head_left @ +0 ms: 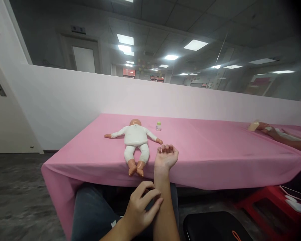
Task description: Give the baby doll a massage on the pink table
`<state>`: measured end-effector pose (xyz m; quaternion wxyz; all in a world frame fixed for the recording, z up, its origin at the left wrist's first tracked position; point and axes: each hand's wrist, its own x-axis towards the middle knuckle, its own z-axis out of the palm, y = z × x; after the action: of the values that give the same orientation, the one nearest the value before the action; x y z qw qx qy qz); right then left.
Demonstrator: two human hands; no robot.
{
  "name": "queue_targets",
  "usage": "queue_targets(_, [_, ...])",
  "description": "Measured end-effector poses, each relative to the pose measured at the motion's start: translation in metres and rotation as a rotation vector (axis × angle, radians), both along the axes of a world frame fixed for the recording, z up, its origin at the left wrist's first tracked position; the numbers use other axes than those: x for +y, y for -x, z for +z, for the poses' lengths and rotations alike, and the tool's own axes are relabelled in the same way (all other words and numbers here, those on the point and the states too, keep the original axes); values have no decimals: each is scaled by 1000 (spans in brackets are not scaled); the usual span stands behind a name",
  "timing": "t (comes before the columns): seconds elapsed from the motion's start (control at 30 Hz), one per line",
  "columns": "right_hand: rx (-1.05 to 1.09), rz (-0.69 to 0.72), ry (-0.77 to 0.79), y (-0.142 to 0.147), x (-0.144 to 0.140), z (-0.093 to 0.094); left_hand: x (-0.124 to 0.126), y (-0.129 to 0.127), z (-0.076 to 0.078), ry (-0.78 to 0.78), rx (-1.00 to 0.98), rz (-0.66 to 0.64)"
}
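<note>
My left hand (143,205) reaches across from the lower left, its fingers bent and apart. Their tips touch the inner side of my right forearm and grip nothing. My right hand (167,156) is turned palm up at the table's front edge, open and empty, with the fingers loosely curled. Just to its left lies a baby doll (135,135) in white clothes, on its back with arms spread and feet at the front edge. One doll hand is close to my right fingertips. Beyond them stands a small clear bottle (158,127) with a green cap.
A pink cloth (203,144) covers the table, which meets a low white wall (150,97) with glass above. At the far right, another person's arm (288,139) reaches to a second doll. A black case (215,227) and a red stool (268,204) are below.
</note>
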<state>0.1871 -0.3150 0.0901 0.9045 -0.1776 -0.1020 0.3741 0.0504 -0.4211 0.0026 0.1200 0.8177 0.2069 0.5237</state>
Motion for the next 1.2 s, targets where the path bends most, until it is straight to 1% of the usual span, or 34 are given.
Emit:
queue_targets(0.07, [148,-22,23,4,-7,7,-3,1,1,17,2,6])
queue_targets(0.13, [203,-39,27,8,-12,13,-5,1,2,24,10,21])
queue_targets(0.23, [173,-75,0,9,-16,15,-7,0,2,7,-3,18])
queue_targets(0.4, [80,-108,-21,6,-14,9,-7,0,-1,18,-46,3])
queue_targets(0.57, [65,-117,-16,6,-11,4,-6,1,-2,-1,-34,8])
queue_targets(0.77, [86,-119,35,10,-8,4,-8,1,-2,53,-21,31])
queue_targets(0.87, [34,-135,83,12,-4,1,-10,-1,-4,23,-10,51])
queue_targets(1.0, [-44,-110,95,15,1,-6,-12,-3,-7,-76,-14,18])
queue_targets(1.07, [-46,-88,102,17,4,-8,-11,-2,-8,-57,-22,34])
queue_targets(1.2, [8,-56,134,18,7,-10,-10,0,-7,15,-3,110])
